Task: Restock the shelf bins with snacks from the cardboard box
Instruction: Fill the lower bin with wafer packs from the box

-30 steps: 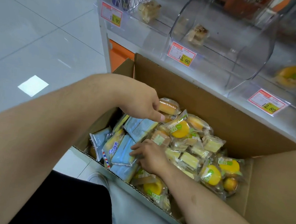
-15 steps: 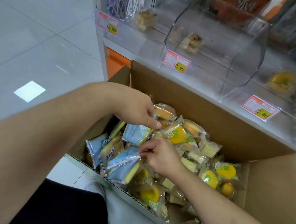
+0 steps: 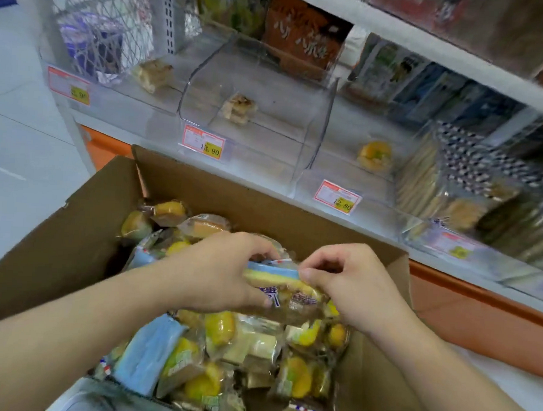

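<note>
Nearest you, the cardboard box is still heaped with wrapped snacks: yellow cakes and blue packets lie piled from its near edge to its far wall, so most of the restocking looks to be ahead of you.

Just above that pile, toward the far half of the box, your two hands hold a small bundle of packets between them. Your left hand has its grip curled round the bundle's left end, thumb under and fingers over the top. Your right hand pinches the right end, fingers bent down onto the wrappers. The bundle is lifted clear of the heap but has not left the box.

Beyond the box's far wall runs the shelf with its clear bins. The middle bin holds only one small pale cake, the left bin has one more, and the bin to the right shows a single yellow cake. All three look nearly bare, so I judge little or nothing has been stocked yet.

To reach a bin you must lift over the box's far wall and over the bin's front lip, where price tags hang. Farther right, a fuller bin of biscuits is blurred.
</note>
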`<state>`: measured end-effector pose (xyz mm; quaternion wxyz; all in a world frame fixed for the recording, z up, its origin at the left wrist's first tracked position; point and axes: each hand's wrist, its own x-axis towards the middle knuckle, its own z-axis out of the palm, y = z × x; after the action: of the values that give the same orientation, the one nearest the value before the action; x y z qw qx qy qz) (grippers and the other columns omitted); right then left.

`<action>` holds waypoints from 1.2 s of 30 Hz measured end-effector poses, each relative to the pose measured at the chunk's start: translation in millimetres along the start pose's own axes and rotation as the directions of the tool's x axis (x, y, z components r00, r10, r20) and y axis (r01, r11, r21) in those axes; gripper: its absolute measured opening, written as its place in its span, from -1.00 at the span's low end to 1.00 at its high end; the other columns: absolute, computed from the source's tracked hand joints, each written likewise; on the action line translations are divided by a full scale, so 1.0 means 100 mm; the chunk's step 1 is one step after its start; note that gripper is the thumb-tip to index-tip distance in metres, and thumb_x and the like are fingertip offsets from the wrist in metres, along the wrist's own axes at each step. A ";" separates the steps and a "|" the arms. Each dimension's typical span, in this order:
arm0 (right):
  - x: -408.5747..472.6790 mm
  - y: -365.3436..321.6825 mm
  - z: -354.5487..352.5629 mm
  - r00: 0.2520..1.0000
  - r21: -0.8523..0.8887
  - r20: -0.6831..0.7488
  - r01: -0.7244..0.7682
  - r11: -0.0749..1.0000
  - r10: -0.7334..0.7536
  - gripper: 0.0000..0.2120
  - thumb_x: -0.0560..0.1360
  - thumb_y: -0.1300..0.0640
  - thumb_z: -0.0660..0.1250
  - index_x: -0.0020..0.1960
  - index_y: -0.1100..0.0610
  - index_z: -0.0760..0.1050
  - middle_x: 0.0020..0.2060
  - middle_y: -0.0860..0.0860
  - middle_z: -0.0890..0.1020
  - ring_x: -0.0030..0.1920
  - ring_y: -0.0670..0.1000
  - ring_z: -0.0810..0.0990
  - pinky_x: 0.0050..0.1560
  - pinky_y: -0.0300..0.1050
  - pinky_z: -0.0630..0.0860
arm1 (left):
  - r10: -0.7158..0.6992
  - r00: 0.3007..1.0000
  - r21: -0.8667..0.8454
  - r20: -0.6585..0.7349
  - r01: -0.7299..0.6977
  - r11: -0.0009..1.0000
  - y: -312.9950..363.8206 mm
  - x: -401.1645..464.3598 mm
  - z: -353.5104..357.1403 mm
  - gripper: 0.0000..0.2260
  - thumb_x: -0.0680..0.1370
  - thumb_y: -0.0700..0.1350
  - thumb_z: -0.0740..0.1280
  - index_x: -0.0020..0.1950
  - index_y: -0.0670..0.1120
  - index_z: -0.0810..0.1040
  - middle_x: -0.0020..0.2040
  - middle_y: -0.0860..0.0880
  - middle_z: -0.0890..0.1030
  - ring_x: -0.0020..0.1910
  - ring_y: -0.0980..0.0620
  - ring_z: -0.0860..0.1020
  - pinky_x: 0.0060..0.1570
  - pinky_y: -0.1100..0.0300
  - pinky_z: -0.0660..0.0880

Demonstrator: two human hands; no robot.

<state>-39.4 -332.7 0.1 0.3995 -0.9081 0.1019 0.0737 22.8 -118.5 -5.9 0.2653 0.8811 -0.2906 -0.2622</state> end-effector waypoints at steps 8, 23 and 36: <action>-0.22 0.39 -0.40 0.967 0.463 -0.217 -0.016 0.886 0.131 -0.64 0.41 -0.22 0.49 0.10 -0.04 0.70 0.08 -0.08 0.73 0.13 -0.07 0.68 0.18 -0.04 0.55 | -0.153 0.988 -0.592 -0.028 0.107 0.799 0.14 0.08 0.10 -0.83 0.48 -0.06 0.60 0.04 -0.02 0.75 -0.10 0.00 0.78 -0.07 -0.07 0.75 -0.07 0.07 0.66; -0.10 0.49 -0.41 0.978 0.671 -0.129 -0.037 0.741 0.165 -0.55 0.40 0.27 0.64 0.23 0.05 0.64 0.06 0.05 0.78 0.07 0.18 0.76 0.17 0.20 0.67 | -0.127 0.992 -0.962 -0.001 0.034 0.271 0.26 0.29 0.18 -0.64 0.55 0.01 0.50 0.33 -0.03 0.67 0.29 -0.26 0.65 0.16 -0.41 0.48 0.16 -0.20 0.50; -0.12 0.57 -0.86 0.952 0.690 -0.264 0.076 0.720 0.153 -0.58 0.27 0.13 0.61 0.10 0.19 0.66 -0.01 0.24 0.76 -0.02 0.22 0.76 0.11 0.13 0.65 | -0.247 0.965 -0.959 -0.091 -0.019 0.282 0.29 0.26 0.03 -0.72 0.62 -0.15 0.29 0.24 -0.08 0.72 0.18 -0.27 0.72 0.07 -0.33 0.70 0.26 -0.41 0.52</action>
<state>-60.0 -432.4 19.9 0.6874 -0.6906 0.2008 -0.1011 28.6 -156.4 2.1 0.7480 0.5910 0.0184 -0.3015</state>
